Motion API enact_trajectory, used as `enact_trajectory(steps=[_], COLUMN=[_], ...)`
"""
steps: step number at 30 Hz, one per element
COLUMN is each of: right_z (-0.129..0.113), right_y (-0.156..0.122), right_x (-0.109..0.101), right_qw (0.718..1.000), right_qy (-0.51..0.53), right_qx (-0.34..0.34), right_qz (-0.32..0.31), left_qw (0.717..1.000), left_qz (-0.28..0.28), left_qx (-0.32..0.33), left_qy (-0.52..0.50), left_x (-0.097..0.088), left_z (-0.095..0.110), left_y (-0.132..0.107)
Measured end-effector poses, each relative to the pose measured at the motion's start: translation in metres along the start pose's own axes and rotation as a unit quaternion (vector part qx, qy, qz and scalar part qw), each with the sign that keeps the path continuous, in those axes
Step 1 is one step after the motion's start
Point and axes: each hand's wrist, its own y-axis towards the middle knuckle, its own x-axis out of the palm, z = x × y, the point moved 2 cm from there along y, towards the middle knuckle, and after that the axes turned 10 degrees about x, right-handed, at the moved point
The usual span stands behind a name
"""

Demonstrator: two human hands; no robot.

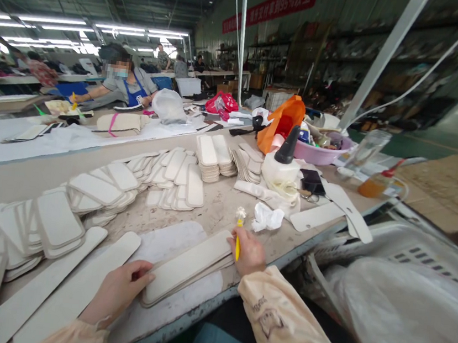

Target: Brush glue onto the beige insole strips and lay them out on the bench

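A stack of long white strips with rounded ends (188, 266) lies slantwise before me at the table's front edge. My left hand (118, 288) is at its near left end, thumb and curled fingers closed at the corner of the top strip. My right hand (249, 250) grips a small yellow-handled brush (238, 239), its bristles up and coated with something white. Fingertips of that same hand touch the strips' far right end. Beneath the stack lies a whitish sheet (174, 237). Two longer white strips (85, 282) rest left of my left hand.
Rounded white pieces (58, 217) lie fanned in piles along the left, with stacked ones (208, 158) farther back. A white bottle with a black nozzle (281, 169), crumpled tissue (268, 218) and purple basin (323, 154) stand right. A white basket (328, 245) adjoins the edge. A co-worker (123, 80) sits opposite.
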Motion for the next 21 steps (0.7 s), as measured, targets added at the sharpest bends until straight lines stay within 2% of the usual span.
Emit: enact_trajectory(steps=[4,6,9,11,13,15,21], right_z=[-0.013,-0.024,-0.041,-0.048,-0.048,-0.043,-0.015], right_y=[-0.006,-0.013,-0.024,-0.029,-0.031,-0.029,-0.016], right_x=[-0.013,-0.016,-0.005,0.007,0.017,0.021,0.007], right_qw=[0.999,0.995,0.965,0.941,0.933,0.940,0.976], right_qy=[-0.014,0.033,0.148,0.189,0.190,0.174,0.121], right_qx=[-0.047,-0.097,-0.202,-0.246,-0.248,-0.224,-0.128], right_qz=[0.021,0.008,-0.077,-0.139,-0.177,-0.188,-0.129], left_qw=[1.000,1.000,1.000,1.000,1.000,0.999,0.998], left_qz=[-0.005,-0.009,-0.007,-0.004,-0.001,0.002,0.015], left_qx=[0.012,0.012,0.015,0.015,0.017,0.019,0.037], left_qy=[0.004,0.008,0.010,0.012,0.020,0.026,0.039], left_x=[0.003,0.004,0.005,0.004,0.004,0.004,0.004], left_z=[-0.005,-0.008,-0.011,-0.012,-0.013,-0.013,-0.009], left_y=[0.002,0.003,0.005,0.006,0.007,0.008,0.008])
